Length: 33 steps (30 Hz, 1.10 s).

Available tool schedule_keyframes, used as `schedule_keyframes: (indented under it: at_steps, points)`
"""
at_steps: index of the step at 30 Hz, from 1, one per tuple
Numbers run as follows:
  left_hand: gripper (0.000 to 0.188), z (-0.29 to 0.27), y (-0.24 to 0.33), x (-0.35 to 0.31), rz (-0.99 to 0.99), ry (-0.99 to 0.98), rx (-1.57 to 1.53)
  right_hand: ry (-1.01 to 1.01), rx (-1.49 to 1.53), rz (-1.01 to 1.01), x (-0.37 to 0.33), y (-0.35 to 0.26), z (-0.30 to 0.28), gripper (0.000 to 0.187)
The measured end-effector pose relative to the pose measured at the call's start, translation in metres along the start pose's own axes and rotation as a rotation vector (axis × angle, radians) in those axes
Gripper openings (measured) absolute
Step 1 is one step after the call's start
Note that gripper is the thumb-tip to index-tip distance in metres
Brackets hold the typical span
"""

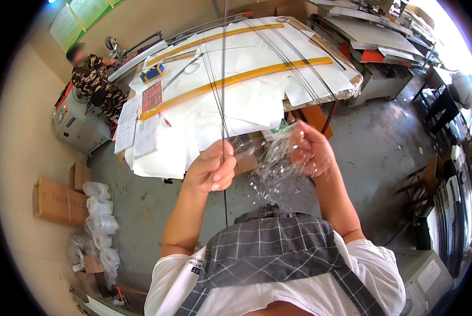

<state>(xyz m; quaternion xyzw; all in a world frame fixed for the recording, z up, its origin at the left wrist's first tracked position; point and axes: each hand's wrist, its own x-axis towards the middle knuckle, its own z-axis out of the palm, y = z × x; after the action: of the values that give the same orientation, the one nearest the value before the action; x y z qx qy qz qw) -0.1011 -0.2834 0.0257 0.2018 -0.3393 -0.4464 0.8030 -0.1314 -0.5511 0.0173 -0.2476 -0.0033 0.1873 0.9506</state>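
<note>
My left hand (213,166) is closed around a thin dark rod (224,63), which stands nearly upright in front of me and runs on below the fist. In my right hand (312,150), fingers bent, is a crumpled piece of clear plastic film (280,166). The film hangs between both hands, and a strand of it reaches toward the left fingers. Beyond them is a table covered with white sheets (246,108). Across it lie two long yellow bars (241,79), with several thin dark rods (294,52) resting over them.
Papers (146,136), a red-brown card (152,97), a blue-yellow box (152,73) and a tape roll (192,68) lie on the table's left. Another person (96,79) is at the far left. Cardboard boxes (62,203) and plastic-wrapped rolls (103,224) stand left; racks of sheets (373,39) stand far right.
</note>
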Motion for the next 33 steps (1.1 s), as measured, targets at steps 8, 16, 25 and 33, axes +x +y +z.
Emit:
schedule_keyframes:
  at_steps: [8, 16, 25, 33]
  points:
    - [0.025, 0.003, 0.003, -0.002, -0.023, -0.012, 0.046, 0.020, 0.175, -0.309, -0.024, -0.070, -0.045, 0.028]
    - [0.020, 0.005, 0.017, -0.005, -0.009, -0.112, -0.097, 0.200, 0.259, -0.728, -0.092, -0.144, -0.099, 0.025]
    - [0.016, -0.002, 0.015, -0.029, -0.120, -0.019, -0.006, 0.316, -0.099, -1.076, -0.208, -0.260, -0.162, 0.020]
    - [0.014, -0.006, 0.021, -0.022, -0.141, 0.053, 0.016, 0.964, -0.112, -1.370, -0.272, -0.339, -0.243, 0.020]
